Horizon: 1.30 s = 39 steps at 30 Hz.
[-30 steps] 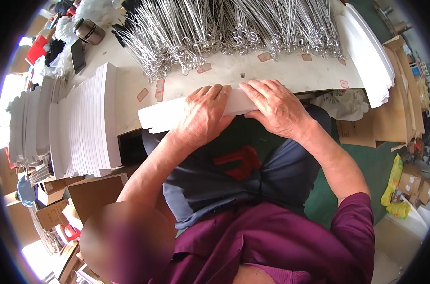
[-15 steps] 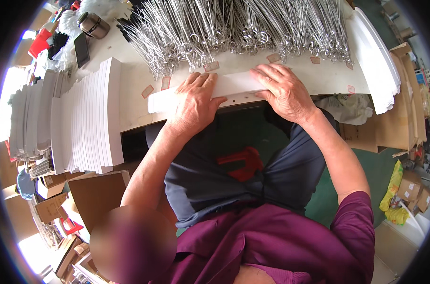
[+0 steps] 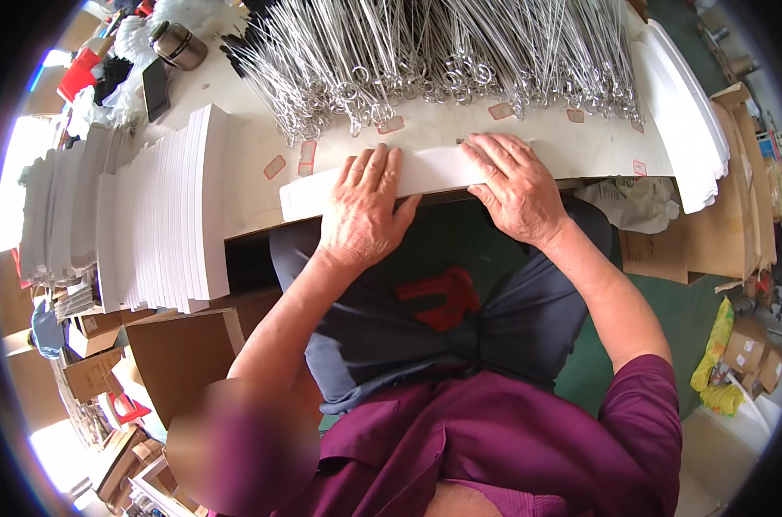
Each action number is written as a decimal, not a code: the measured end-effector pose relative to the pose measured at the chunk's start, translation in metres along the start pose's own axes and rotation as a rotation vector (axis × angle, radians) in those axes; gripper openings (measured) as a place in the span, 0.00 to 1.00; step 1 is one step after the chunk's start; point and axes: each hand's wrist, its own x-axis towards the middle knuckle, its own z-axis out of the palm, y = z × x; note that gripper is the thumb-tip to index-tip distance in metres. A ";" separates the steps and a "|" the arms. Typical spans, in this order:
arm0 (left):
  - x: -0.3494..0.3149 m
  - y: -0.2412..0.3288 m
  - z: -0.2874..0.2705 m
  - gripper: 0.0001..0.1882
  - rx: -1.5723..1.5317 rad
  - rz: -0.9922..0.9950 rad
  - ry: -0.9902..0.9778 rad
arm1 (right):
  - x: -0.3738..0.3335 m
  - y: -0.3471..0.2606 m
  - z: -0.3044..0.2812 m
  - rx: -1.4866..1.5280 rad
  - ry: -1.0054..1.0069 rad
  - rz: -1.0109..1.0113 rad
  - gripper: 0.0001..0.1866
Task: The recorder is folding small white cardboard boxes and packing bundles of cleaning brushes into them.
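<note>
A long, narrow white box (image 3: 430, 171) lies along the table's near edge, and both of my hands are on it. My left hand (image 3: 365, 202) bends over its left part, fingers across the top and thumb at the near side. At the right end my right hand (image 3: 516, 185) grips it, fingers over the top and thumb on the near face. Beyond it lies a wide bundle of metal skewers (image 3: 425, 65) with ring ends facing me.
White flat cartons (image 3: 163, 215) stand in a row on the left. More white cartons (image 3: 679, 112) are stacked at the table's right end. A flask (image 3: 180, 45) and a dark phone (image 3: 156, 90) lie at the far left. Small paper labels (image 3: 391, 125) dot the table (image 3: 262, 138).
My left hand has slid slightly right and nearer to me along the box. My right hand has shifted a little nearer. The box has moved slightly with them.
</note>
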 end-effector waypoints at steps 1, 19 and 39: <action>-0.003 0.002 0.004 0.39 0.038 -0.003 -0.032 | -0.002 -0.002 0.001 -0.015 -0.010 0.003 0.32; -0.055 -0.057 -0.042 0.49 0.271 -0.076 -0.140 | -0.026 0.010 0.007 -0.136 -0.044 0.146 0.38; -0.013 0.042 -0.047 0.34 -0.429 -0.243 -0.450 | -0.006 -0.067 -0.020 0.246 0.129 -0.119 0.22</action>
